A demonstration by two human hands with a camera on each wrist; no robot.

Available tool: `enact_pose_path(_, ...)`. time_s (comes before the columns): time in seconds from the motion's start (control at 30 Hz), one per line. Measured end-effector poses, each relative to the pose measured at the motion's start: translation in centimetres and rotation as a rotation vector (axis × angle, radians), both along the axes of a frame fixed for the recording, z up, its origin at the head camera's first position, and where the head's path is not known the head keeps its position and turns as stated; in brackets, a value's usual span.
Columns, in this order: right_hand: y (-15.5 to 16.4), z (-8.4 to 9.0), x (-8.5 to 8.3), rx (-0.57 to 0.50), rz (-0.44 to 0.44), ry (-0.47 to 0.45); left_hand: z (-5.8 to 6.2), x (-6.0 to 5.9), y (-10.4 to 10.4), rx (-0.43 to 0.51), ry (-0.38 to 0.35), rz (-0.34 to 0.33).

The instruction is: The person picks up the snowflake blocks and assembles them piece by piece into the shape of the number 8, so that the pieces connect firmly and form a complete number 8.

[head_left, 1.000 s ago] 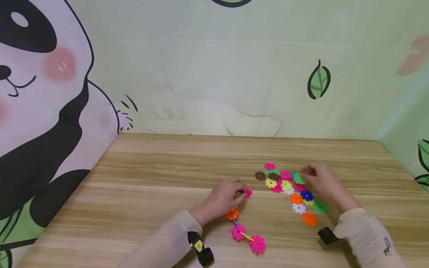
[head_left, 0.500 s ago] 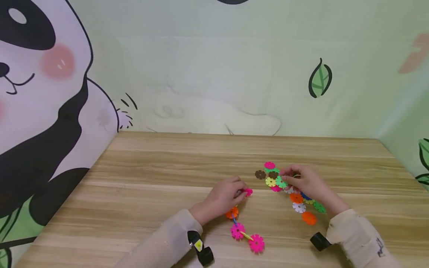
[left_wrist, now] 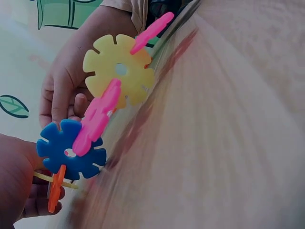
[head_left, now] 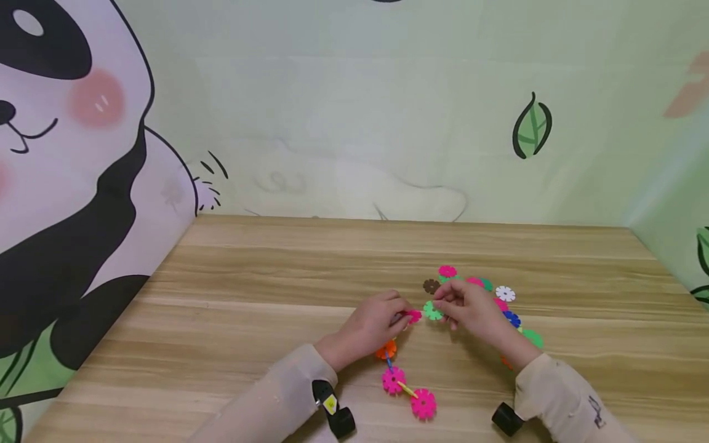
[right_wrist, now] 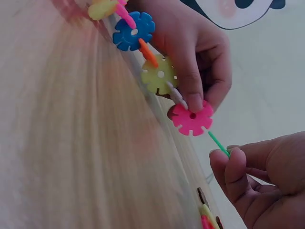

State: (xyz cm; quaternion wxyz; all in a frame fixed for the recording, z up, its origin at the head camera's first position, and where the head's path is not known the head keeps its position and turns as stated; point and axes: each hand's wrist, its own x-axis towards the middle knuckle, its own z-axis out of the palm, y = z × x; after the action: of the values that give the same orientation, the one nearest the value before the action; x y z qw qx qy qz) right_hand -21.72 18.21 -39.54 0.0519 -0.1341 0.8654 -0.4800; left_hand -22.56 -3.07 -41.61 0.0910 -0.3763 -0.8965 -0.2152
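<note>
My left hand [head_left: 372, 319] grips the far end of a chain of notched plastic snowflake discs, with thumb and fingers on a pink disc [right_wrist: 192, 119]. From there the chain passes a pale yellow disc [right_wrist: 159, 76], an orange disc [head_left: 386, 349] and a blue disc [left_wrist: 71, 149]. Another yellow disc [left_wrist: 119, 70] links two more pink ones, the last pink disc [head_left: 423, 404] lying nearest me. My right hand [head_left: 473, 309] pinches a green disc [head_left: 432, 311] between thumb and fingertips. In the right wrist view the green disc shows edge-on, its rim right at the pink disc's notched edge.
Loose discs lie on the wooden table [head_left: 266, 264] behind and beneath the right hand, among them a brown disc [head_left: 431, 286], a white disc [head_left: 505, 293] and a blue loose disc [head_left: 512, 319]. A panda-printed wall [head_left: 332, 123] stands at the table's back edge.
My right hand has carried the green disc leftward from the loose pile to beside the pink disc. A white disc now shows at the pile's right. The left hand stays nearly still.
</note>
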Motion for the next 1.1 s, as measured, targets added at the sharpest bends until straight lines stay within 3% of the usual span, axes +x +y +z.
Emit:
enact_pose_path(0.23, -0.5, -0.4, 0.1, -0.009, 0.008, -0.001, 0.1, 0.1, 0.2, 0.028, -0.002, -0.005)
enact_pose_path(0.53, -1.4, -0.9, 0.4, -0.018, -0.078, 0.010, -0.1, 0.5, 0.3, 0.056, 0.029, -0.014)
enact_pose_path(0.97, -2.1, -1.5, 0.6, -0.099, -0.142, -0.009, -0.2, 0.8, 0.7, 0.052, 0.041, 0.044)
enact_pose_path(1.1, -1.9, -1.6, 0.5, -0.114, -0.123, -0.032, -0.4, 0.8, 0.8, 0.049, 0.030, 0.049)
